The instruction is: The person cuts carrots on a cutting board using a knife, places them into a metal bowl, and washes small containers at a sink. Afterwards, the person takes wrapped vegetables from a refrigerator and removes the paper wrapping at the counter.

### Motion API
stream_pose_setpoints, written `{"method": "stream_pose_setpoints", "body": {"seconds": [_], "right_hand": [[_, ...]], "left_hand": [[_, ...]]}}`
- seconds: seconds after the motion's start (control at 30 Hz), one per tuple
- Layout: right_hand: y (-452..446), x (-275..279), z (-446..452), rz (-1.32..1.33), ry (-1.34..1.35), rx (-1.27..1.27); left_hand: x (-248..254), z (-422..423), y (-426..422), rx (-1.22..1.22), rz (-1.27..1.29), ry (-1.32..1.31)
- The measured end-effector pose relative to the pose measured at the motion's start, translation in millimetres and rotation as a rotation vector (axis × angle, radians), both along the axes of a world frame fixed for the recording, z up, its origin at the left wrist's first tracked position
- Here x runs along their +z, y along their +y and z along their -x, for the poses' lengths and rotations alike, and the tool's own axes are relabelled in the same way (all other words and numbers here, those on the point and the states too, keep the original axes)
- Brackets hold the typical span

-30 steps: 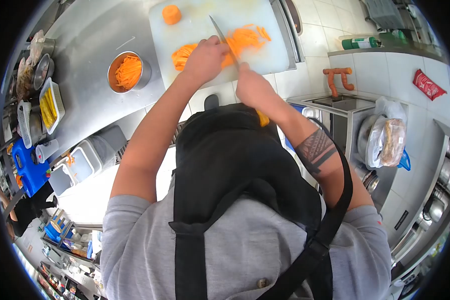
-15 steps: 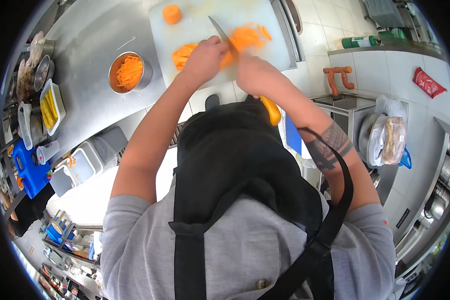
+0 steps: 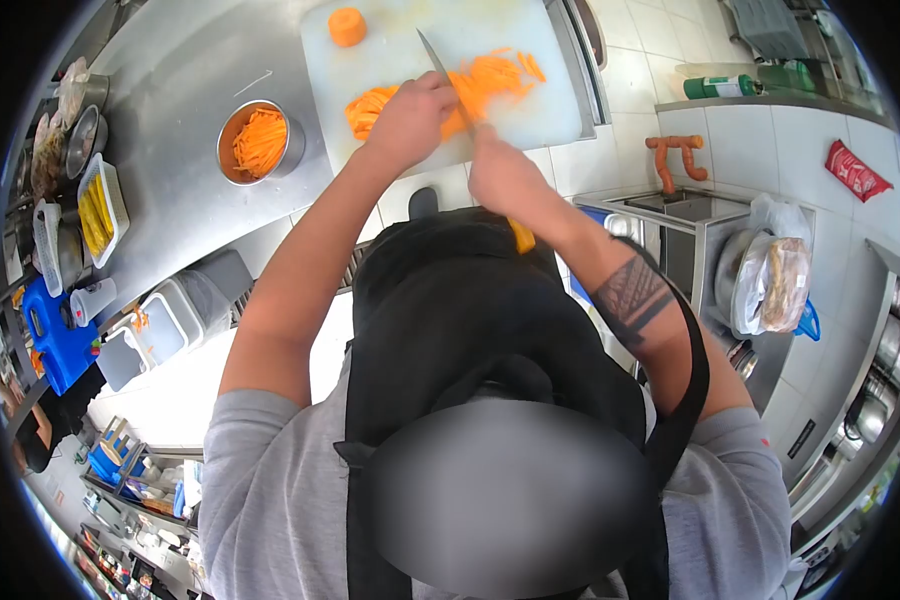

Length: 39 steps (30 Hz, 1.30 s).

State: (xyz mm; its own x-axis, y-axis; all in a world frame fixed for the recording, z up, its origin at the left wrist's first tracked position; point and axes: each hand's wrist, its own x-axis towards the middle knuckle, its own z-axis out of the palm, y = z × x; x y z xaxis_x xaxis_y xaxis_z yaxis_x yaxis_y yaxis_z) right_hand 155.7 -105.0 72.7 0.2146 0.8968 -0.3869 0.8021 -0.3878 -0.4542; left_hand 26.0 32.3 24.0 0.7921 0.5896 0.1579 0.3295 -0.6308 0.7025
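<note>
The left hand curls over sliced carrot on the cutting board, seemingly steadying it, while the right hand grips the knife's near end, its blade slanting far-left.

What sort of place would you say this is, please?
Most likely a professional kitchen: a knife in the right hand, cut carrots on a cutting board, and a metal bowl of carrot strips on a steel counter.

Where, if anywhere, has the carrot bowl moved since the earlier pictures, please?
No, the carrot bowl keeps its place by the edge of the table.
</note>
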Motion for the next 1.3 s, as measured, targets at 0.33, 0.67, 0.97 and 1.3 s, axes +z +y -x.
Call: {"method": "stream_pose_setpoints", "body": {"seconds": [0.33,0.67,0.97,1.3], "right_hand": [[3,0,6,-0.02,-0.012,0.03],[5,5,4,0.065,-0.01,0.035],[6,1,7,0.058,0.001,0.042],[5,0,7,0.029,-0.004,0.101]], "left_hand": [[-4,3,3,-0.014,-0.023,-0.025],[1,6,4,-0.045,-0.003,0.024],[1,8,5,-0.033,0.013,0.057],[-5,11,6,-0.028,0.029,0.035]]}}
